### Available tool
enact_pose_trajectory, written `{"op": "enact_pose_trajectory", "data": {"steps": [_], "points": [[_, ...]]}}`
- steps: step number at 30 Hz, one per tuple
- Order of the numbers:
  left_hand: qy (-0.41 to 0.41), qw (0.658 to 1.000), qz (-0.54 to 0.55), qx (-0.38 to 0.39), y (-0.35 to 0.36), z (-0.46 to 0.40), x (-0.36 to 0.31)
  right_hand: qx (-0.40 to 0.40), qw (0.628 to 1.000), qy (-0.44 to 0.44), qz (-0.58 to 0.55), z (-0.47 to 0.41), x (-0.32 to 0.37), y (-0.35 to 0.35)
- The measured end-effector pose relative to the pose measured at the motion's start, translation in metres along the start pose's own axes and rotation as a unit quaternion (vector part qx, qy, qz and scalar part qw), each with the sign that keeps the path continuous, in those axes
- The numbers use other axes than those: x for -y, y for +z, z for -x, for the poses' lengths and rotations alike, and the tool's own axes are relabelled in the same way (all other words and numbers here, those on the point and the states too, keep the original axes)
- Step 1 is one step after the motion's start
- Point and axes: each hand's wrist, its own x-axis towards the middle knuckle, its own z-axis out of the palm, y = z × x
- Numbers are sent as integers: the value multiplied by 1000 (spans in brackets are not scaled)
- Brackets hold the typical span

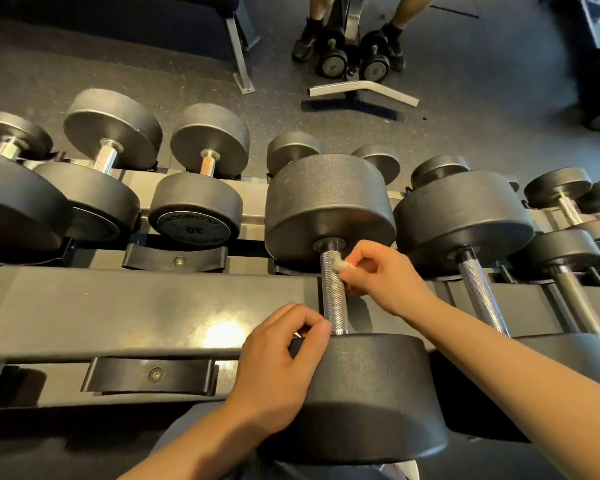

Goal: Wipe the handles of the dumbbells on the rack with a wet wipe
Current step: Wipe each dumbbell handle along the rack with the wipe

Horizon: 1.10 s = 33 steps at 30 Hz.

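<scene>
1. Up top, the right hand (378, 271) pinches a crumpled wet wipe (342, 265) against the knurled handle (333, 289) of a big dumbbell on the rack (136, 306).
2. Left hand (284, 358), fingers loosely curled and holding nothing, rests on the near dumbbell head (368, 393).

The big dumbbell (340, 271) lay across the rack (146, 306), its handle (334, 292) between its two heads. The right hand (378, 275) held a wet wipe (340, 264) against the handle's far end; the left hand (284, 358) rested on the near head. More dumbbells lay either side.
</scene>
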Motion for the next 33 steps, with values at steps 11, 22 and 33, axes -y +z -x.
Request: {"op": "enact_pose_trajectory", "data": {"steps": [11,22,33], "points": [[-183,976,116,-2,0,-10,-1,-33,905,-315,286,-26,4,7],[-153,982,107,-6,0,-15,2,379,897,-202,102,1,-10,-18],[-140,985,99,-16,0,-14,4,407,877,-207,152,-1,8,-21]]}}
